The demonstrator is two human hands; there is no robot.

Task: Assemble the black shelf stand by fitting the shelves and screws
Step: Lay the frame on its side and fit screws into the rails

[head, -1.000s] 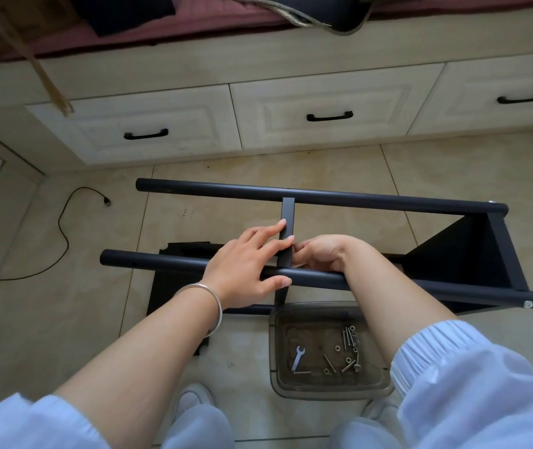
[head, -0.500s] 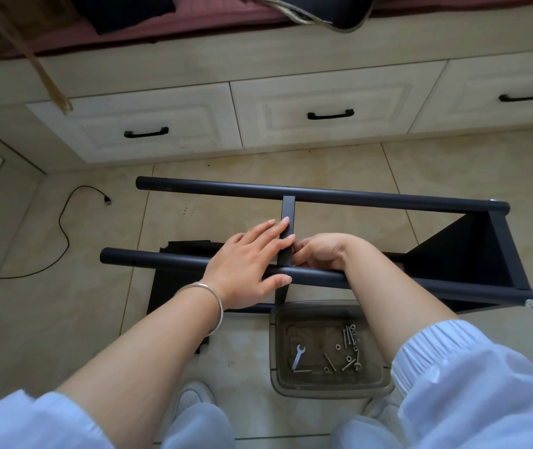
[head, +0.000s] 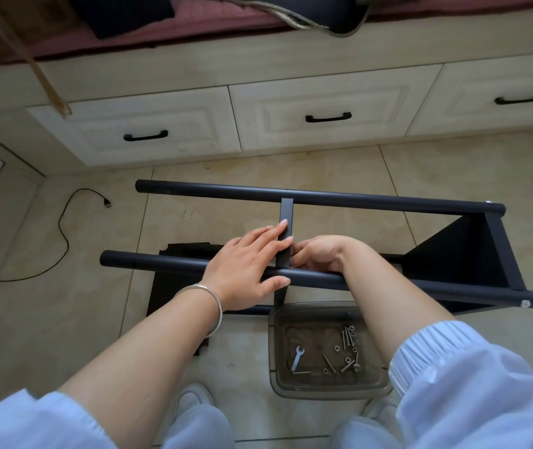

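Two black poles (head: 339,197) of the shelf stand (head: 459,264) lie on their side across the tiled floor (head: 96,312), joined midway by a flat black crossbar (head: 286,212). The left hand (head: 245,270) lies flat with straight fingers across the crossbar and near pole. The right hand (head: 320,254) curls against the crossbar's other side; whether it pinches anything cannot be told. Just below, a clear tray (head: 330,392) holds screws (head: 348,335) and a small wrench (head: 297,358).

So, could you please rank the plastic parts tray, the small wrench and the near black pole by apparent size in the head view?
1. near black pole, spanning most of the frame's width
2. plastic parts tray
3. small wrench, lying inside the tray, clearly smallest
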